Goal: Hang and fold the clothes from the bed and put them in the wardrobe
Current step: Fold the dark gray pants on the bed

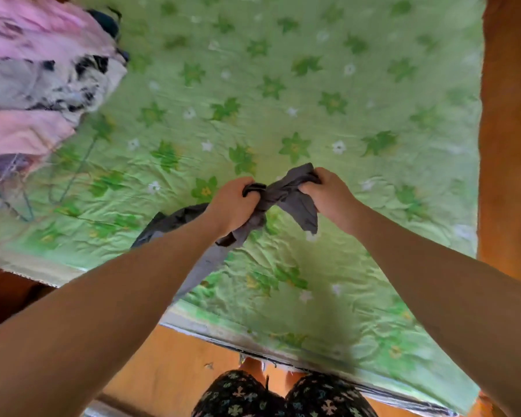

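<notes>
Grey garment point(288, 198) was held bunched between both hands, above the near part of the green, flower-printed bed point(283, 85). Left grip point(232, 206) was curled round one twisted end. Right grip point(328, 195) was clenched on the other, with the fabric drawn fairly taut between them. A loose tail hung from under the left grip onto the bed. Pile of pink and cream clothes point(42, 73) lay at the bed's left side, well apart from the hands; blurred, possibly several items. Orange floor point(175, 371) showed below the bed edge.
</notes>
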